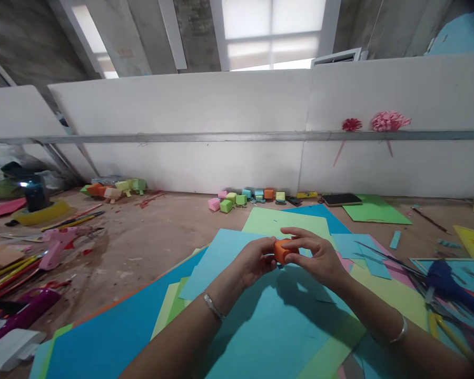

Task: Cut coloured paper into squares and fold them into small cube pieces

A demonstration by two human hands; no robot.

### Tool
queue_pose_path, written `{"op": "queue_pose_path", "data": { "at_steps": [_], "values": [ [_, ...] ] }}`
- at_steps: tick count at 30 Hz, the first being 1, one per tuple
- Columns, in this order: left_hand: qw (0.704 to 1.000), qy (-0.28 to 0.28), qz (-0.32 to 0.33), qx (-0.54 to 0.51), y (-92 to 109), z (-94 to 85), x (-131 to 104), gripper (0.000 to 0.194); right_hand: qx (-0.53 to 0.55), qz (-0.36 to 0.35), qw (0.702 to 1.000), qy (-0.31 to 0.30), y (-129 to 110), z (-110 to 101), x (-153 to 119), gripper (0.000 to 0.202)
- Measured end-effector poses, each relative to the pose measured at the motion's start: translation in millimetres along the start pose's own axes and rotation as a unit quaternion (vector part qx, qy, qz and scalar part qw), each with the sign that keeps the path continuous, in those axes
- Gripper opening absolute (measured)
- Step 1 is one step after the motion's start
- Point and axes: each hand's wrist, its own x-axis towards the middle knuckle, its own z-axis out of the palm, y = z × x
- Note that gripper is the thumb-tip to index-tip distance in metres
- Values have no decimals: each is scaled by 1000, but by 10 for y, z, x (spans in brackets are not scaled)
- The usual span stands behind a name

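Note:
Between my two hands is a small orange paper cube (281,251), held just above the coloured sheets. The fingers of my left hand (256,259) pinch its left side. My right hand (316,255) grips it from the right with thumb and fingers. Something small and dark shows under the cube, too small to make out. Below lies a light blue paper sheet (260,321) on top of a spread of blue, green and yellow sheets. Several small paper cubes (226,205) in pink, green, blue and orange stand by the wall, beyond my hands.
At left lie a pink glue gun (57,246), a purple tool (27,316) and a yellow tape roll (43,213). Scissors (430,295) and a blue-handled tool (454,281) rest at right. A phone (342,200) lies near the white wall (181,163).

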Motion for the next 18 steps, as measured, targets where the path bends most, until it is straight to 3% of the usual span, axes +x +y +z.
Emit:
{"op": "queue_pose_path", "data": {
  "at_steps": [3, 12, 18],
  "values": [
    [1000, 6, -3, -1, 22, -2, 1, 19, 12, -6, 1000, -9, 18, -61, 31, 28],
    [1000, -6, 7, 20, 27, 35, -52, 22, 62, 38, 997, -3, 20, -40, -1, 5],
    [998, -23, 39, 40, 11, 6, -33, 32, 72, 47, 996, -23, -20, -47, 36, 37]
  ]
}}
